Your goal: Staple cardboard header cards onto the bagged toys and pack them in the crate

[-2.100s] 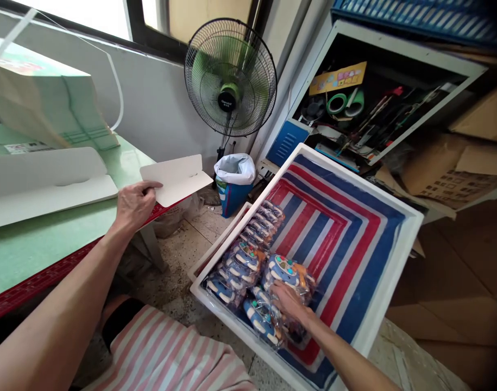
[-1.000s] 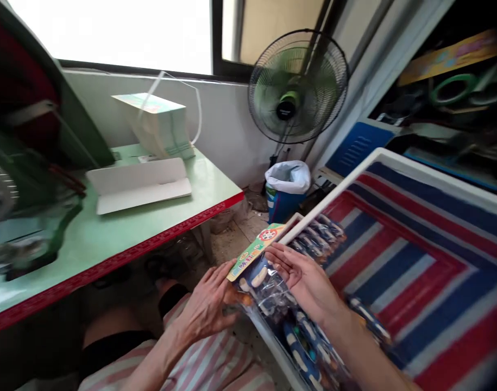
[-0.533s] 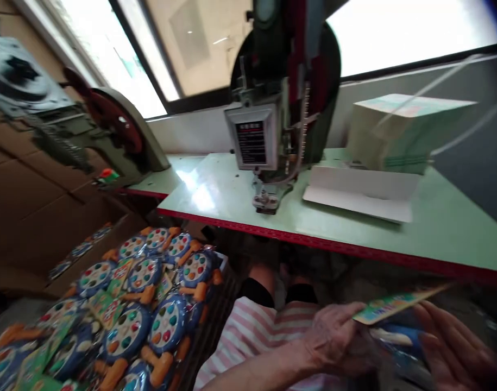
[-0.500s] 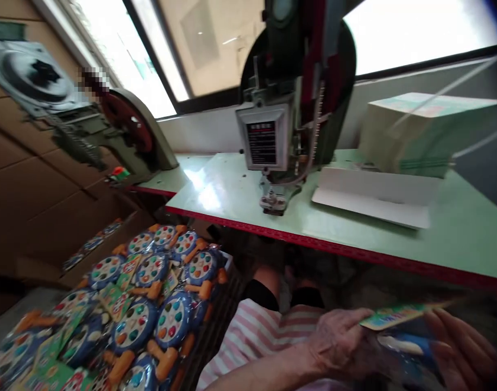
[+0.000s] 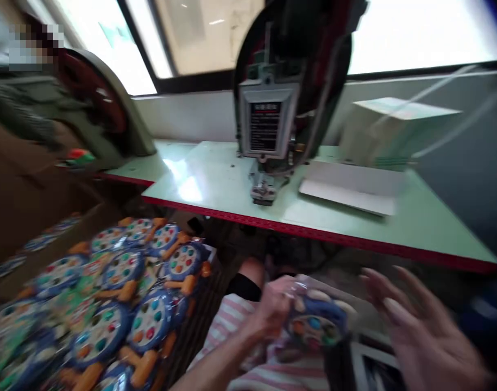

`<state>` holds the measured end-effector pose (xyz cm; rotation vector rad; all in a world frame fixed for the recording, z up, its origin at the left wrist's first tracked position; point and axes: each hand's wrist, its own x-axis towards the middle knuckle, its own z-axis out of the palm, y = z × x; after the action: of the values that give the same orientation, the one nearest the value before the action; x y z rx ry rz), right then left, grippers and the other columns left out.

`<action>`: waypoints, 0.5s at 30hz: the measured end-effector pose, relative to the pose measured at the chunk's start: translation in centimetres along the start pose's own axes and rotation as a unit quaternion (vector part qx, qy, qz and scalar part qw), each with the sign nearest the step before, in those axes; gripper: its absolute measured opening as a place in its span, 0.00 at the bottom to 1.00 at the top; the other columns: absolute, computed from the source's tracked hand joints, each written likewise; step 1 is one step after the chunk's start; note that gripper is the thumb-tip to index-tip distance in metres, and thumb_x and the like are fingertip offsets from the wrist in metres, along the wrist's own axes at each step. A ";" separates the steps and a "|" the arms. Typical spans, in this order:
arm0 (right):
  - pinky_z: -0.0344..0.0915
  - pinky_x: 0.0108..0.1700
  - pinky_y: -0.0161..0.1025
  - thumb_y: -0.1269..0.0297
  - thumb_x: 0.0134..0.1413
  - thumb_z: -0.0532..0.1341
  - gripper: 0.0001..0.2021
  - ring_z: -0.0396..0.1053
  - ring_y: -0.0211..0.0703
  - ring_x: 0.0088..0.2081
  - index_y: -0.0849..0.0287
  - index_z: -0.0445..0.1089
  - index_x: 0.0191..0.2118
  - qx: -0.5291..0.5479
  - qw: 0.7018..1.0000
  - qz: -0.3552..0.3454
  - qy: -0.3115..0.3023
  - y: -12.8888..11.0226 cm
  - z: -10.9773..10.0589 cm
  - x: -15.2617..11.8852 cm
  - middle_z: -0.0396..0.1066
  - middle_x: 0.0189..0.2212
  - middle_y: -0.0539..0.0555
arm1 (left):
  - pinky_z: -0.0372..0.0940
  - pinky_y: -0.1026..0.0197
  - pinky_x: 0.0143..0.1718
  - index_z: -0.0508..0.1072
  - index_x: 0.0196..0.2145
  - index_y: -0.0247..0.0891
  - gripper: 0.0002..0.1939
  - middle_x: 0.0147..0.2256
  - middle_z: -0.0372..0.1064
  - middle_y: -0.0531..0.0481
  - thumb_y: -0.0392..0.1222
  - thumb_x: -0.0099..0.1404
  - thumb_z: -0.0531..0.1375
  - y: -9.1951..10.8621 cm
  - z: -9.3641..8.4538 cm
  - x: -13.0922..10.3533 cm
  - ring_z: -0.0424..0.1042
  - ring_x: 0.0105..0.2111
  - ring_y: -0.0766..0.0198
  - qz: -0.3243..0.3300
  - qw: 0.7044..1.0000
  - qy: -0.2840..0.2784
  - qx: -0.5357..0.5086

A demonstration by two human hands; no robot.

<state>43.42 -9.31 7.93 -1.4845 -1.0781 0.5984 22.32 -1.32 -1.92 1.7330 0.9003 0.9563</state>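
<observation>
My left hand (image 5: 275,307) is closed on the top of a clear plastic bag, above my lap. In that bag is a blue round toy (image 5: 313,320) with coloured knobs on its face, blurred by motion. My right hand (image 5: 427,331) is to the right of the bagged toy, apart from it, with fingers spread and nothing in them. Many similar bagged toys (image 5: 152,320), blue with orange handles, lie piled on my left, with green printed cards (image 5: 79,298) among them.
A green table (image 5: 215,174) with a red edge stands ahead, bearing a stapling-type machine (image 5: 268,119). To its right are an open white carton (image 5: 350,190) and a stack of cards (image 5: 387,130). Another machine (image 5: 105,103) stands at left. A grey-framed object (image 5: 370,358) is near my lap.
The bagged toy has come from the far right to above my lap in my left hand. My right hand has let go of it and opened. The view has shifted left-to-right slightly.
</observation>
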 end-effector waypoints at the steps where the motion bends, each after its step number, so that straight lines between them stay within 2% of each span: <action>1: 0.77 0.50 0.53 0.53 0.67 0.59 0.21 0.77 0.55 0.52 0.39 0.66 0.64 -0.029 0.999 0.023 -0.020 -0.8 0.1 -0.2 0.78 0.52 0.58 | 0.70 0.58 0.45 0.81 0.36 0.37 0.25 0.40 0.79 0.44 0.51 0.76 0.48 0.2 -1.2 0.0 0.77 0.41 0.57 -0.026 0.999 -0.003 -0.030; 2: 0.77 0.50 0.52 0.53 0.66 0.60 0.19 0.78 0.55 0.50 0.43 0.70 0.60 -0.074 0.996 0.013 -0.043 -1.4 0.4 -0.3 0.79 0.50 0.57 | 0.70 0.59 0.43 0.80 0.34 0.37 0.26 0.37 0.78 0.44 0.53 0.76 0.48 0.2 -2.4 0.1 0.76 0.38 0.57 -0.053 0.997 -0.004 -0.055; 4: 0.75 0.52 0.51 0.54 0.64 0.62 0.16 0.77 0.54 0.50 0.49 0.74 0.55 -0.166 0.981 -0.058 -0.078 -2.4 1.1 -0.1 0.79 0.49 0.56 | 0.69 0.59 0.42 0.80 0.33 0.36 0.29 0.35 0.78 0.44 0.56 0.76 0.48 0.3 -4.5 0.4 0.75 0.37 0.57 -0.097 0.991 -0.005 -0.091; 6: 0.73 0.55 0.52 0.56 0.64 0.63 0.15 0.75 0.53 0.52 0.52 0.75 0.54 -0.244 0.952 -0.149 -0.109 -2.8 2.1 0.2 0.78 0.50 0.56 | 0.68 0.58 0.44 0.81 0.33 0.35 0.31 0.35 0.79 0.43 0.59 0.75 0.48 0.5 -6.2 0.3 0.76 0.38 0.56 -0.129 0.985 -0.003 -0.113; 8: 0.72 0.56 0.52 0.59 0.64 0.63 0.15 0.74 0.54 0.52 0.54 0.74 0.54 -0.291 0.924 -0.206 -0.136 -3.0 3.2 0.6 0.78 0.50 0.57 | 0.68 0.58 0.46 0.82 0.33 0.35 0.32 0.35 0.80 0.43 0.62 0.74 0.49 1.0 -7.5 -0.1 0.76 0.38 0.55 -0.144 0.982 -0.001 -0.123; 11: 0.71 0.53 0.53 0.62 0.64 0.64 0.14 0.74 0.54 0.49 0.56 0.75 0.53 -0.314 0.907 -0.228 -0.163 -3.2 5.3 1.4 0.79 0.47 0.58 | 0.69 0.57 0.46 0.83 0.33 0.34 0.35 0.35 0.80 0.42 0.65 0.73 0.49 1.6 -8.9 -0.7 0.77 0.38 0.53 -0.147 0.981 -0.003 -0.130; 15: 0.72 0.48 0.46 0.61 0.60 0.67 0.13 0.75 0.51 0.45 0.55 0.77 0.50 -0.260 0.921 -0.184 -0.224 -3.9 8.7 2.5 0.80 0.43 0.56 | 0.70 0.56 0.45 0.83 0.33 0.34 0.34 0.36 0.80 0.41 0.63 0.74 0.48 2.1 -9.6 -1.4 0.77 0.38 0.52 -0.126 0.983 -0.021 -0.134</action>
<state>36.07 -3.24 10.24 -1.5604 -1.9426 0.4014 13.51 0.38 2.35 1.3694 0.8958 0.8282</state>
